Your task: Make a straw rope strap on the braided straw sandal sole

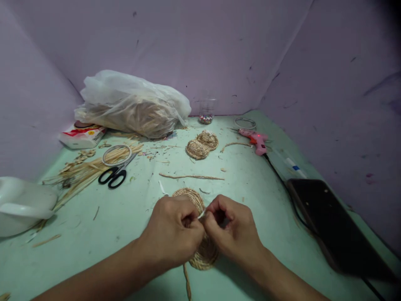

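My left hand (pixel 177 230) and my right hand (pixel 233 225) meet at the front centre, fingertips nearly touching. Both are closed in a pinch on a small white strip (pixel 201 214) stretched between them. Right beneath them lies a coiled straw-rope piece (pixel 203 261), its middle hidden by my hands. A loose rope end (pixel 187 282) trails from it toward the front edge. Farther back is a smaller piece of two joined rope coils (pixel 202 145). Between the two pieces lies a straight length of twisted rope (pixel 191 177).
Black-handled scissors (pixel 116 172), straw strips (pixel 84 177) and a white container (pixel 23 207) are left. Behind are a plastic bag (pixel 134 104), a small box (pixel 82 138) and a bead jar (pixel 206 115). A pink glue gun (pixel 257 140) and a dark flat device (pixel 336 225) lie right.
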A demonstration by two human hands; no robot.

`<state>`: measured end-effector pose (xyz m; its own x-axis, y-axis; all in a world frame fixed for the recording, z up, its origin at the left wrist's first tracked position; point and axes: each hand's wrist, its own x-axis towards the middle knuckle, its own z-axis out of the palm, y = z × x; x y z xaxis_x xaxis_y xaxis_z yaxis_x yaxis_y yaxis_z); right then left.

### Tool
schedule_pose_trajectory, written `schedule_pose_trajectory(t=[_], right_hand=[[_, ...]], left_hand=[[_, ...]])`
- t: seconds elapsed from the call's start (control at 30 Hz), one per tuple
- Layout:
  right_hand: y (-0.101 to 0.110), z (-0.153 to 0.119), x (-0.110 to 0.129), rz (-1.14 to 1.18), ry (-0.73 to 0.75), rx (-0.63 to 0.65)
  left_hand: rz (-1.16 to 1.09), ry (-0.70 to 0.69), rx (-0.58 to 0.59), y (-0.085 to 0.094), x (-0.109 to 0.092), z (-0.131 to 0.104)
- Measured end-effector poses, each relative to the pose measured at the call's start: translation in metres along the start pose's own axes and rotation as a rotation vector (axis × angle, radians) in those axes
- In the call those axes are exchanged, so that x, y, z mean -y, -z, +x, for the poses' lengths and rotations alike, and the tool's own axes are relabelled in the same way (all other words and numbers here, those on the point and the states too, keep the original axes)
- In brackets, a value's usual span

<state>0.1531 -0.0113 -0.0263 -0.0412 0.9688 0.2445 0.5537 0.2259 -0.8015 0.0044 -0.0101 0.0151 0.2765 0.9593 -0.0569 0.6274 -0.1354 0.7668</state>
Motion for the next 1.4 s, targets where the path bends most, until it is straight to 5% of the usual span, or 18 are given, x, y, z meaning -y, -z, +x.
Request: schedule_pose_trajectory(t=[0.13,0.37,0.53,0.77,1.0,1.4], right_hand=[[0.011,0.012,-0.007,0.041,-0.147,-0.199],[0.011,0.011,0.009,0.479,-0.385,0.094],[0.006,0.013,0.013,0.572,-0.492,0.174],[0.002,0.008,0.008,0.394,-0.333,0.109],[0.002,0.0,0.002,0.039,0.164,-0.101],[0.012,0.011,-0.006,-0.082,0.07,-0.263]], left_hand=[[-0.325,0.216,0.07,0.013,-0.002,0.007],[-0.831,0.48,0.082,0.011,0.011,0.021],[-0.874,0.457,0.105,0.005,0.012,0.019],[-0.831,0.441,0.127,0.002,0.014,0.018],[-0.672,0.4,0.152,-0.002,0.008,0.016],[-0.483,0.372,0.117,0.011,0.012,0.018]])
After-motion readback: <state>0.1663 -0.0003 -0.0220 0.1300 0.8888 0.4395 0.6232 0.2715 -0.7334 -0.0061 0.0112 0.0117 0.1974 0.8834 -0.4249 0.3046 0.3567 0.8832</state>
